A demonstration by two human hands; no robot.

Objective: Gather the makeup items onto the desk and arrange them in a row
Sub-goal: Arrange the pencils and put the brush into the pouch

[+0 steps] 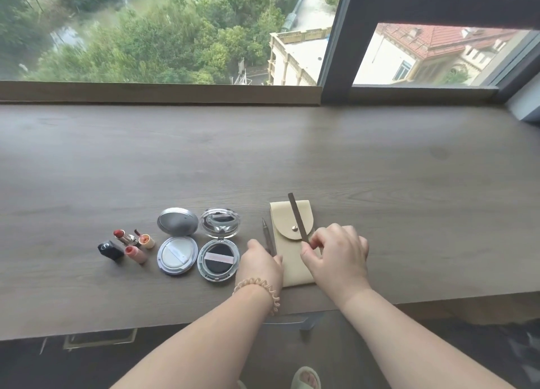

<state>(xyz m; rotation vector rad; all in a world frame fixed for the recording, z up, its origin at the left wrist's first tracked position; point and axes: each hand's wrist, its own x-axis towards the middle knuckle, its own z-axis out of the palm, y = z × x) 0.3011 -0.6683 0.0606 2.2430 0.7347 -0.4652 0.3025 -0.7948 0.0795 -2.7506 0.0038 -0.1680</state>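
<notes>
On the grey-brown desk (292, 155) a row of makeup lies near the front edge. From the left: a black lipstick cap (110, 250), an open red lipstick (125, 236), a pink tube (136, 253) and its small cap (146, 240). Then an open silver cushion compact (177, 241) and an open clear compact (219, 244). A brown pencil (268, 236) lies beside a cream pouch (292, 236). My left hand (260, 264) rests on the pouch's left edge by the pencil. My right hand (336, 254) pinches a thin dark stick (298, 216) above the pouch.
A wooden window ledge (160, 92) and a dark window frame (339, 52) run along the back of the desk. A white wall corner (526, 102) stands at the far right. Below the desk edge a slippered foot (306, 378) shows on the dark floor.
</notes>
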